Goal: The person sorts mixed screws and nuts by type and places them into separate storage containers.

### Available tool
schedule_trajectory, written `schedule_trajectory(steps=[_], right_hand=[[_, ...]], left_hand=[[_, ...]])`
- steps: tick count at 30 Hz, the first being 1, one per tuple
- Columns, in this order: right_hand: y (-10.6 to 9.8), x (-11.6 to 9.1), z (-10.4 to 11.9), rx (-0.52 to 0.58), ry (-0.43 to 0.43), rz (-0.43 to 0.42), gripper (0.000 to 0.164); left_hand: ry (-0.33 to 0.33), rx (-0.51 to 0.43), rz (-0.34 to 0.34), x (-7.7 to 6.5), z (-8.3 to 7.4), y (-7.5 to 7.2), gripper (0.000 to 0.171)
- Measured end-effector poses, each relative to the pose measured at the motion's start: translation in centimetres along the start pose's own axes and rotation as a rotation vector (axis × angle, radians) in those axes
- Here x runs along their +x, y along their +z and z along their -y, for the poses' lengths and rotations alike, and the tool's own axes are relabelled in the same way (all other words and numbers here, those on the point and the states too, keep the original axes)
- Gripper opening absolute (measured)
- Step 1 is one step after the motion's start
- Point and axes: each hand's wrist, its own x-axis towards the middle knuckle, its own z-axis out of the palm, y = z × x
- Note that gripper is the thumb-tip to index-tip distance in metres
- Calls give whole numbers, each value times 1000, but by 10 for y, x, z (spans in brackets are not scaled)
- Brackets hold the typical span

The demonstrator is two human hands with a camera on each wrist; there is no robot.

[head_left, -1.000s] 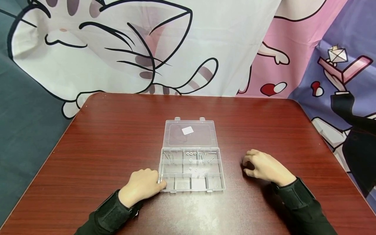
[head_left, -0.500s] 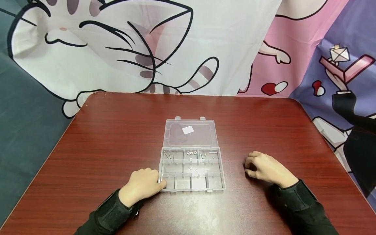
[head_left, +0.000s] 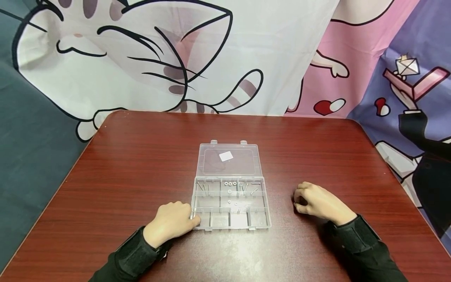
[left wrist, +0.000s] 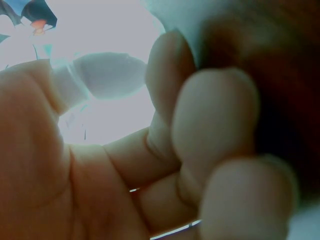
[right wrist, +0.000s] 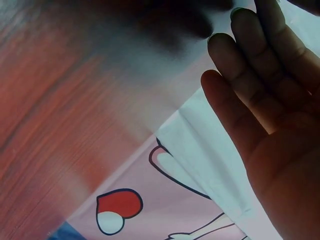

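A clear plastic compartment box (head_left: pixel 232 228) lies on the table with its lid (head_left: pixel 211 166) folded back, away from the person. Small screws (head_left: pixel 244 188) and several tiny ring-like pieces (head_left: pixel 230 183) sit in its rear and middle compartments. At the front left corner, my left hand (head_left: pixel 172 221) holds the box by its side, thumb on the corner. The left wrist view shows that hand's fingers (left wrist: pixel 215 120) curled, with bright glare beyond. Well right of the box, my right hand (head_left: pixel 322 203) rests at the table with loosely bent fingers, holding nothing visible.
The reddish-brown wooden table (head_left: pixel 141 156) reaches back to a printed cloth (head_left: pixel 267 47) with cartoon figures. A white label (head_left: pixel 226 156) is on the lid. Dark green fabric (head_left: pixel 38 168) is seen beyond the table's left edge.
My right hand has shifted very slightly right and toward me since one second ago. The left hand and the box stay where they were.
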Motion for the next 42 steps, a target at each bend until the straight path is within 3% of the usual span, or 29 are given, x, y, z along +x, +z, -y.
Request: schedule_trajectory(steps=[24,35,42], right_hand=[[-6,5,-1,-5,-13,-27,13],[-20,28,7,-44,-51,-53,9],[-29,50,20,-99,-129,-114,11]], left_hand=[[-10,-12,10,0,0,0,35],[-13,-13,16,0,0,2,34],[-10,-4,9,1,0,1,33]])
